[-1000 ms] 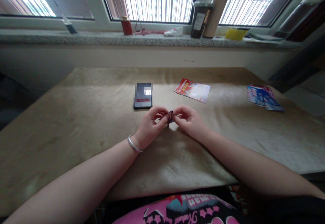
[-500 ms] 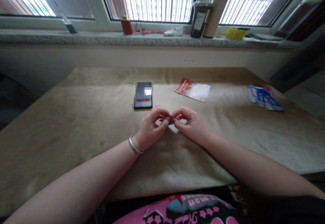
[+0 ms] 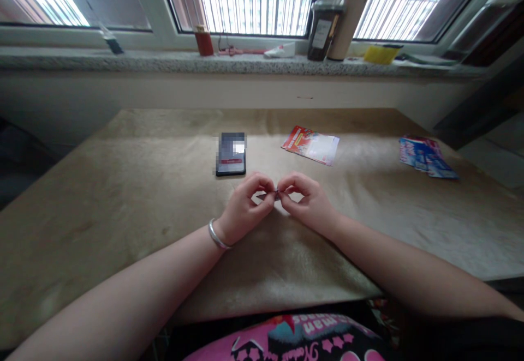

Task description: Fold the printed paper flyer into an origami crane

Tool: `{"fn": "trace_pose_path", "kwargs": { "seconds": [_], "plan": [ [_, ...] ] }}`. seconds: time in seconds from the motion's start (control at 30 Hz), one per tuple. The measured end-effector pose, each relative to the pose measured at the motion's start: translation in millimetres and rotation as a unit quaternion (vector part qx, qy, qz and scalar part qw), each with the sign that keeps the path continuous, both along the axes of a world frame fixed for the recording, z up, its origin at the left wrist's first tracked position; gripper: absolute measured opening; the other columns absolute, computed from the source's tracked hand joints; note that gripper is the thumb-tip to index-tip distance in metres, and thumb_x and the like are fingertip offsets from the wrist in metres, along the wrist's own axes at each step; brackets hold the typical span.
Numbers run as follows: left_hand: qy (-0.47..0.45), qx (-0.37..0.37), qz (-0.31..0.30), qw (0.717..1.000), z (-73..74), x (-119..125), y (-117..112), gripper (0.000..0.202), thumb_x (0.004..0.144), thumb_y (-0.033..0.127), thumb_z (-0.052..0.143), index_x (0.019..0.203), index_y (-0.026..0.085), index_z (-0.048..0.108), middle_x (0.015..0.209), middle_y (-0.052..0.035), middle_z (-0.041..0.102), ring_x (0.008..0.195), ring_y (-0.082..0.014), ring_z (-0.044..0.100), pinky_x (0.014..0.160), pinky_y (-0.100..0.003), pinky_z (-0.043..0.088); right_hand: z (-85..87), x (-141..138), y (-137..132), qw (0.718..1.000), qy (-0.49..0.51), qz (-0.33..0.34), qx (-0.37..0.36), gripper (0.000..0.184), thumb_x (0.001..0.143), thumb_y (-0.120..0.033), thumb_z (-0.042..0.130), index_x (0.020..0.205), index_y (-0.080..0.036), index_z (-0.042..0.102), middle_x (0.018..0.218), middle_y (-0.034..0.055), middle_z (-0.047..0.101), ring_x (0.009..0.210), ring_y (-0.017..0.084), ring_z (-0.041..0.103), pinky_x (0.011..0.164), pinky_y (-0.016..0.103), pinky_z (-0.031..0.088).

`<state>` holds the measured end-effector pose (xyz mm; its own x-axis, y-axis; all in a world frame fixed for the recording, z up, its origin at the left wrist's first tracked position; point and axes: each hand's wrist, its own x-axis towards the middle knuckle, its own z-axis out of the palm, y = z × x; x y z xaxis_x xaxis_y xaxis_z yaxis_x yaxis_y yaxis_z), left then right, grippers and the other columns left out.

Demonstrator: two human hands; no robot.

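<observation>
My left hand [image 3: 245, 208] and my right hand [image 3: 305, 200] meet over the middle of the tan-covered table [image 3: 123, 186]. Both pinch a small dark folded piece [image 3: 277, 193] between thumb and fingertips; only a sliver of it shows between them. A silver bangle [image 3: 215, 235] circles my left wrist. A dark phone [image 3: 231, 154] lies just beyond my left hand.
A red-and-white packet [image 3: 311, 145] lies behind my right hand, and blue packets [image 3: 426, 157] sit near the table's right edge. On the stone windowsill [image 3: 164, 64] stand a red cup [image 3: 203, 41], a dark jar [image 3: 322, 32] and a yellow object [image 3: 379, 54].
The small dark piece stuck out between my fingers a second ago; now my fingertips have closed in and it is nearly hidden. Both hands stay in the same spot.
</observation>
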<state>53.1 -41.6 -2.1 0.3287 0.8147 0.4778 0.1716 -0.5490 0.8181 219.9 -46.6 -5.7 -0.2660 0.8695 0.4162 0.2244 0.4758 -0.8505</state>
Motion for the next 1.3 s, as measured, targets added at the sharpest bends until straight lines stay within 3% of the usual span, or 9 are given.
{"fn": "trace_pose_path", "kwargs": {
  "seconds": [0.33, 0.47, 0.6, 0.8, 0.97, 1.3],
  "plan": [
    [0.021, 0.051, -0.007, 0.998, 2.3, 1.7, 0.7, 0.008, 0.078, 0.010, 0.049, 0.077, 0.018, 0.051, 0.075, 0.0018, 0.050, 0.072, -0.0103, 0.048, 0.067, -0.022, 0.041, 1.4, -0.2, -0.6, 0.989, -0.055, -0.012, 0.136, 0.013, 0.075, -0.010, 0.055, 0.080, -0.021, 0.058, 0.077, -0.0012, 0.058, 0.071, 0.011, 0.057, 0.064, 0.023, 0.050],
    [0.032, 0.051, -0.016, 0.998, -0.4, 1.1, 3.1, 0.010, 0.077, 0.009, 0.048, 0.079, 0.018, 0.050, 0.076, 0.0018, 0.049, 0.072, -0.0103, 0.048, 0.066, -0.022, 0.041, 2.3, 0.7, -1.8, 0.983, -0.088, -0.020, 0.157, 0.013, 0.076, -0.009, 0.053, 0.081, -0.021, 0.056, 0.077, -0.0004, 0.058, 0.070, 0.011, 0.057, 0.064, 0.024, 0.049],
    [0.049, 0.026, -0.019, 0.998, -4.0, -0.2, 6.2, 0.009, 0.079, 0.010, 0.048, 0.082, 0.018, 0.051, 0.080, 0.0009, 0.052, 0.074, -0.0105, 0.050, 0.069, -0.022, 0.044, -3.1, 0.5, 0.9, 0.992, -0.076, -0.030, 0.098, 0.012, 0.074, -0.011, 0.054, 0.080, -0.021, 0.056, 0.077, -0.0011, 0.058, 0.069, 0.011, 0.057, 0.060, 0.022, 0.049],
    [0.033, -0.095, -0.030, 0.994, -9.4, 0.4, 11.5, 0.008, 0.079, 0.015, 0.051, 0.087, 0.017, 0.052, 0.082, 0.0008, 0.055, 0.075, -0.0105, 0.055, 0.066, -0.020, 0.046, -9.5, 0.5, 8.3, 0.999, -0.019, -0.011, -0.027, 0.009, 0.074, -0.017, 0.054, 0.082, -0.020, 0.057, 0.076, -0.0019, 0.061, 0.066, 0.010, 0.059, 0.056, 0.021, 0.048],
    [0.017, -0.145, -0.065, 0.987, -9.7, 0.8, 15.0, 0.021, 0.073, 0.007, 0.050, 0.091, 0.016, 0.054, 0.086, 0.0003, 0.059, 0.081, -0.0114, 0.058, 0.072, -0.021, 0.048, -14.9, 2.4, 14.4, 0.996, -0.020, 0.007, -0.085, 0.011, 0.074, -0.019, 0.054, 0.084, -0.020, 0.057, 0.073, -0.0028, 0.060, 0.064, 0.010, 0.057, 0.058, 0.021, 0.048],
    [0.120, -0.103, -0.059, 0.986, -15.9, -3.6, 18.7, 0.035, 0.073, 0.006, 0.051, 0.106, 0.017, 0.053, 0.100, -0.0037, 0.062, 0.088, -0.0159, 0.060, 0.077, -0.027, 0.048, -17.7, 5.4, 21.0, 0.989, -0.112, -0.020, -0.089, 0.018, 0.070, -0.017, 0.056, 0.088, -0.017, 0.058, 0.074, -0.0013, 0.061, 0.063, 0.011, 0.054, 0.057, 0.022, 0.042]
  ]
}}
